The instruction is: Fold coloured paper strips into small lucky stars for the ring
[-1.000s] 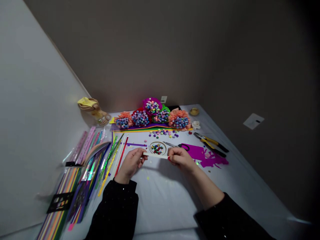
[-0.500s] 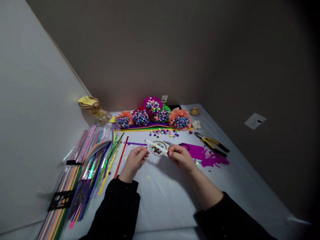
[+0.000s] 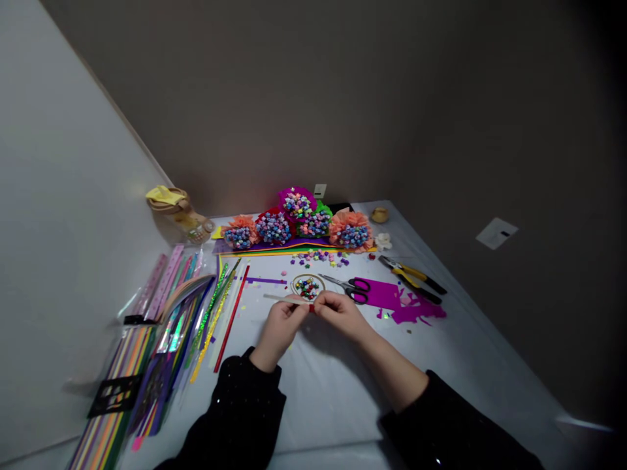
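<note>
Both hands meet over the middle of the table on one narrow paper strip [image 3: 280, 298], whitish on the side facing me, with a bit of red at the fingertips. My left hand [image 3: 280, 326] pinches it, the pale free end sticking out to the left. The red end is gripped by the closed thumb and fingers of my right hand [image 3: 341, 316]. Just beyond the fingers lies a round dish [image 3: 307, 286] of small shiny folded stars. Scissors [image 3: 347, 286] rest to the right of the dish.
Paper strips, including a red one [image 3: 232, 320], and a striped strip pack [image 3: 110, 405] lie left. Star-filled paper flowers [image 3: 273, 227] line the back, with loose stars [image 3: 321, 258] before them. Magenta paper [image 3: 379, 294] and pliers [image 3: 414, 277] lie right. A jar [image 3: 183, 212] stands back left.
My hands have come together; the left moved right and now pinches the strip too. My right hand shifted slightly left and nearer, uncovering the scissors. The strip now points left, lower than before.
</note>
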Available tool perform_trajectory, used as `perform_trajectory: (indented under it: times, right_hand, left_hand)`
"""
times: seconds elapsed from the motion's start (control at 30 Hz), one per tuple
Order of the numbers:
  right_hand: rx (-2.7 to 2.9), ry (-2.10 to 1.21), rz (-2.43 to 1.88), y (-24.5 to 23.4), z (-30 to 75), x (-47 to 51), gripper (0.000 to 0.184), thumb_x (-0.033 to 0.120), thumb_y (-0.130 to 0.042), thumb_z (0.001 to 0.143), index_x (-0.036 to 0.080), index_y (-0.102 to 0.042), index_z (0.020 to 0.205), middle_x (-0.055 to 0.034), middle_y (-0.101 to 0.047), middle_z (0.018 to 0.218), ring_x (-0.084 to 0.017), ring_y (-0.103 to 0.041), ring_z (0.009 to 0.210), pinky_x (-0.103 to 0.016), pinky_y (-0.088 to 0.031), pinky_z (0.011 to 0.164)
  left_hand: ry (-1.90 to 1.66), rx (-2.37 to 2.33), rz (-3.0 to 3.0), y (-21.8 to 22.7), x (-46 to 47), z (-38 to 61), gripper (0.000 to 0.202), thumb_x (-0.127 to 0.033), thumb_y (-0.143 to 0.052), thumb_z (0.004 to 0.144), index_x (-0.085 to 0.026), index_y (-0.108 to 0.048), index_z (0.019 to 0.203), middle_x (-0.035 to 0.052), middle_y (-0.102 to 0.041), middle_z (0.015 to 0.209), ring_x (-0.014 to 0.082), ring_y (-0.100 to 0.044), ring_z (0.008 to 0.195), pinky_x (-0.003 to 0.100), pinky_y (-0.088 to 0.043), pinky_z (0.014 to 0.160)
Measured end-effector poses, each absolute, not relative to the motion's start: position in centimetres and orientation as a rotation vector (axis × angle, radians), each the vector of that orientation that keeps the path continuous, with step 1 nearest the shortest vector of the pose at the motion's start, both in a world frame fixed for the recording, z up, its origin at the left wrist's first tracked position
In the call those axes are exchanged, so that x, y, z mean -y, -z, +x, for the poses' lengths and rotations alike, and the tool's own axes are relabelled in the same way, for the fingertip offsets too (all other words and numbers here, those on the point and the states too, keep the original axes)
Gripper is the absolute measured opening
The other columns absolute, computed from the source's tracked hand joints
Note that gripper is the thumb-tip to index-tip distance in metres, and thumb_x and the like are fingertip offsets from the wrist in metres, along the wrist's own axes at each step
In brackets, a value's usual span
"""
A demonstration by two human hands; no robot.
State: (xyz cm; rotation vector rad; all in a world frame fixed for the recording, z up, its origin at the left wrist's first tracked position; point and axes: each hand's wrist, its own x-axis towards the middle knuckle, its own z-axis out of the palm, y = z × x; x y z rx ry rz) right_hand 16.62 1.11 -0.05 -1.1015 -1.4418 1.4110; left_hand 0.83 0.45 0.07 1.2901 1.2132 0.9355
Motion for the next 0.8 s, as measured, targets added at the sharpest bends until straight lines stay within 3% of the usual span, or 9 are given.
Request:
perform_trajectory:
  times: [0.33,0.53,0.8]
  right_hand:
    - [1.415,-1.370,-1.164,0.54,15.98,-0.83,0.015,0.029,-0.059,0.071,0.017,-0.052,0.065,0.0027,-0.047,0.059,-0.010,-0.040,0.055,-0.022,-0.032,0.053]
    - [1.374,-1.419,-1.133,0.90,16.26,-1.05,0.016,0.030,-0.058,0.072,0.017,-0.051,0.064,0.0033,-0.047,0.058,-0.010,-0.040,0.055,-0.023,-0.032,0.055]
    - [1.405,-1.462,-1.093,0.69,16.36,-1.01,0.016,0.029,-0.059,0.071,0.017,-0.053,0.063,0.0013,-0.055,0.060,-0.011,-0.045,0.056,-0.023,-0.035,0.056]
  left_hand:
    - [-1.021,-1.211,1.417,-0.15,-0.48,0.84,0.018,-0.029,-0.054,0.078,-0.015,-0.060,0.069,0.0028,-0.061,0.073,0.0147,-0.056,0.072,0.024,-0.043,0.067]
    - [-0.981,-1.135,1.437,0.35,-0.43,0.61,0.018,-0.028,-0.055,0.079,-0.013,-0.062,0.085,0.0066,-0.064,0.086,0.0173,-0.058,0.083,0.027,-0.044,0.076]
    - [-0.838,-1.164,1.357,0.28,-0.52,0.36,0.023,-0.038,-0.050,0.081,-0.016,-0.057,0.079,-0.0012,-0.052,0.061,0.0110,-0.047,0.056,0.021,-0.037,0.054]
